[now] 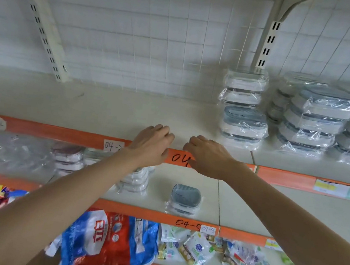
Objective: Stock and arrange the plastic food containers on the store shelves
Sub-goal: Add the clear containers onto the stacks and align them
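Shelf edge [58, 133] marked "04-"; blue-lidded, plastic-wrapped containers [243, 124] stacked right; left hand [152, 145] and right hand [207, 156] empty, fingers loosely curled.

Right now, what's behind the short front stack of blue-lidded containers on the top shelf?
Behind the front stack stands a taller stack of wrapped containers against the wire grid back panel. Its lower part and the shelf between them are hidden.

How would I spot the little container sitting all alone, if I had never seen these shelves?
Find the orange-edged middle shelf marked 04-5, below the shelf where both hands reach. Near its front edge stands a small wrapped container stack with a blue-grey lid. Unlike the taller wrapped stacks to its left, it stands by itself with bare shelf on both sides.
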`<state>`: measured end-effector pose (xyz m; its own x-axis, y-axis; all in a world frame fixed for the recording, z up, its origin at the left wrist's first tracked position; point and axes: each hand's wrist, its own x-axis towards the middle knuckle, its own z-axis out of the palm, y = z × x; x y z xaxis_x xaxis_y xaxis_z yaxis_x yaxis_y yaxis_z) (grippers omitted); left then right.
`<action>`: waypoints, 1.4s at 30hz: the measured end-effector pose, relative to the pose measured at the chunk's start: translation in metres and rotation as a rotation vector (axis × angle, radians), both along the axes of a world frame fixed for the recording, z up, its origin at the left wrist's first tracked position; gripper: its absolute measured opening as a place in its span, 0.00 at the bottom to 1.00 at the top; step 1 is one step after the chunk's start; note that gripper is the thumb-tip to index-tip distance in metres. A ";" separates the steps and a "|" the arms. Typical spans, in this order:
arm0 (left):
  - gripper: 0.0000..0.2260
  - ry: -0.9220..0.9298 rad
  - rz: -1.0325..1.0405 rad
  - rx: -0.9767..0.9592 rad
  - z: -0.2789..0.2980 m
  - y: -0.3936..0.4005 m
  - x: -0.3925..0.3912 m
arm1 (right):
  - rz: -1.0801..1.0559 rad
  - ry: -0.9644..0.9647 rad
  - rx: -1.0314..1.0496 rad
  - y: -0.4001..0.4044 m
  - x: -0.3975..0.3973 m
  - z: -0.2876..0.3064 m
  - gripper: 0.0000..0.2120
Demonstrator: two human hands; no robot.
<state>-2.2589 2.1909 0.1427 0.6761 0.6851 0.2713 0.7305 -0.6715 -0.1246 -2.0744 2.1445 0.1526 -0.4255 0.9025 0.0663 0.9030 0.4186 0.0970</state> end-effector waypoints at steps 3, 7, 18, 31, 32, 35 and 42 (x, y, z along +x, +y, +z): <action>0.09 -0.002 -0.030 0.021 -0.013 -0.018 -0.019 | 0.056 0.051 -0.018 -0.013 -0.017 -0.015 0.17; 0.13 0.046 0.012 -0.070 -0.052 -0.036 -0.032 | 0.100 0.064 -0.079 -0.028 -0.028 -0.047 0.17; 0.17 0.103 0.123 -0.413 -0.177 -0.059 -0.016 | -0.183 0.202 -0.397 -0.064 0.003 -0.185 0.23; 0.24 -0.077 0.212 -0.473 -0.269 0.000 0.038 | -0.316 0.330 -0.306 -0.017 0.039 -0.276 0.27; 0.24 -0.093 0.213 -0.473 -0.272 0.001 0.039 | -0.304 0.326 -0.284 -0.011 0.039 -0.278 0.27; 0.24 -0.126 0.219 -0.478 -0.281 0.003 0.042 | -0.286 0.328 -0.231 0.006 0.038 -0.284 0.29; 0.29 -0.186 0.218 -0.518 -0.294 0.000 0.044 | -0.336 0.251 -0.293 0.043 0.037 -0.306 0.43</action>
<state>-2.2153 2.1906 -0.1515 0.4782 0.8775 -0.0355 0.8365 -0.4427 0.3230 -2.0373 2.1872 -0.1532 -0.1125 0.9827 -0.1473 0.9728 0.0788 -0.2178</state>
